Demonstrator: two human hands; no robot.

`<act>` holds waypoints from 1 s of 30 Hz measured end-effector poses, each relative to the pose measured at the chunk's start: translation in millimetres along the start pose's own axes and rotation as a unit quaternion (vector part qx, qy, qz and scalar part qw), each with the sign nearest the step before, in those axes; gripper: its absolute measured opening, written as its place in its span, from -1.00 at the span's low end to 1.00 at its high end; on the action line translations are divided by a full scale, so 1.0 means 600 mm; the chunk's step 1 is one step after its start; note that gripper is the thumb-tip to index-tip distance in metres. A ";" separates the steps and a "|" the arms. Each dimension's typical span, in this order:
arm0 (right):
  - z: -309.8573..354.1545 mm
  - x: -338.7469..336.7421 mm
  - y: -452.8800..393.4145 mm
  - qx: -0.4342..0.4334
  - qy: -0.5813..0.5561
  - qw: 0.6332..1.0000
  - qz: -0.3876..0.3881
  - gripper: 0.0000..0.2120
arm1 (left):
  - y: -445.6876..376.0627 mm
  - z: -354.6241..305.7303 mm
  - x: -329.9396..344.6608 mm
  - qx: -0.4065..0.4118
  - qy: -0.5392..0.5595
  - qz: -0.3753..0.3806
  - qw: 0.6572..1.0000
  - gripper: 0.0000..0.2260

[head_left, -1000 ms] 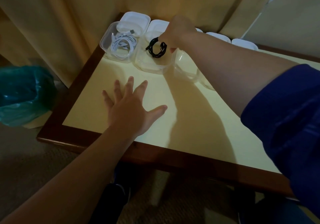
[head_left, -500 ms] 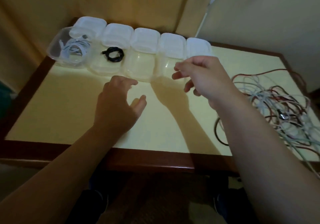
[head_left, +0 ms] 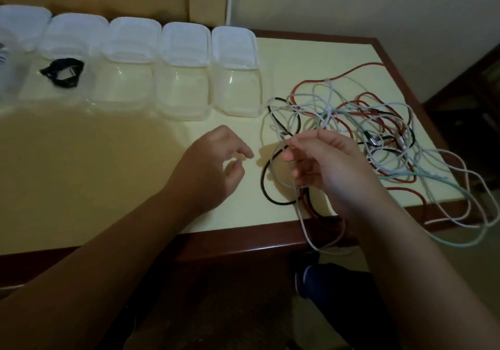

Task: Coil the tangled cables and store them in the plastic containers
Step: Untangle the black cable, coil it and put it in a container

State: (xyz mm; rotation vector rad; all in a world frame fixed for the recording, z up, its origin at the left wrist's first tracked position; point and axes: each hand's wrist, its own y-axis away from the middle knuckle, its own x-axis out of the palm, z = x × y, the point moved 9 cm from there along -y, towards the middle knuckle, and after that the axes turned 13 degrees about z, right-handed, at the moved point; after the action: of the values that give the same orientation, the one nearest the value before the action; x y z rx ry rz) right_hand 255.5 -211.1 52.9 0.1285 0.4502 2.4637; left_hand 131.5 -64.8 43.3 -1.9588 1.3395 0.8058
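A tangle of white, red, black and pale green cables (head_left: 365,122) lies on the right part of the yellow table (head_left: 108,173), with some loops hanging over the front edge. My right hand (head_left: 324,165) is at the tangle's left side, fingers curled, pinching a white cable. My left hand (head_left: 216,165) hovers just left of it, fingers loosely curled, holding nothing. A row of clear plastic containers (head_left: 184,89) with open lids stands along the back. A coiled black cable (head_left: 63,72) sits in the second container from the left.
The table has a dark wooden rim (head_left: 243,241). A wall and curtain stand close behind the containers. A shoe (head_left: 305,282) shows on the floor below the front edge. Cable loops dangle past the table's right front corner.
The view has swung right from the containers to the tangle. My right hand left the black coil in its container, came over and took hold of a white cable. My left hand followed rightward.
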 end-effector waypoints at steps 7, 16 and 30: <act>-0.010 0.035 -0.018 -0.044 0.009 0.995 0.087 -0.90 | -0.008 -0.054 0.079 0.102 -0.010 0.141 0.985 -0.75; -0.008 0.026 -0.029 -0.098 0.159 0.977 0.100 -0.70 | -0.004 -0.071 0.052 0.100 0.108 0.107 0.983 -0.91; -0.006 0.063 0.005 -0.211 0.372 0.870 0.247 -0.92 | 0.007 -0.059 0.021 0.049 0.064 0.101 0.992 -0.74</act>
State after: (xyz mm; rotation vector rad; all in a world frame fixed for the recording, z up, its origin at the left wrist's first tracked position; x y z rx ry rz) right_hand 222.9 -191.5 49.8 -1.0403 0.1739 2.9861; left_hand 136.1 -100.2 54.9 -1.8467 1.6415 0.7016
